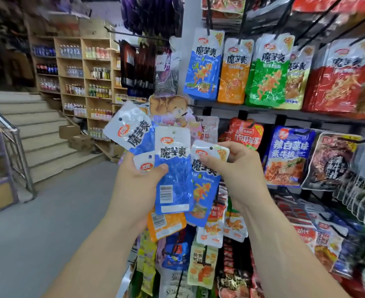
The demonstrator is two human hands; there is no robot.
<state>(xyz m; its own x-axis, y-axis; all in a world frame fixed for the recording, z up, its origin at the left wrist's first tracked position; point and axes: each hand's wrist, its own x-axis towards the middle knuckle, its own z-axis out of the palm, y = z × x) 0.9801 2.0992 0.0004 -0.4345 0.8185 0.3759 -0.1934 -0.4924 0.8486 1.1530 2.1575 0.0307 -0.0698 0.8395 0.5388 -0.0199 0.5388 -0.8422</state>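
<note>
My left hand (pixel 138 186) grips a fanned bunch of snack packets: a blue-and-white one with its barcode side toward me (pixel 173 168), another blue-and-white one tilted up to the left (pixel 130 130), and an orange one (pixel 166 224) sticking out below. My right hand (pixel 237 171) pinches the white top of a separate blue packet (pixel 203 186), which hangs just right of the bunch and touches it.
A rack of hanging snack packets fills the right side, with blue (pixel 203 67), orange (pixel 234 72), green (pixel 267 76) and red (pixel 338 78) rows on black hooks. Wooden drink shelves (pixel 84 78) stand at the back, stairs (pixel 37 130) with a metal rail on the left, grey floor below.
</note>
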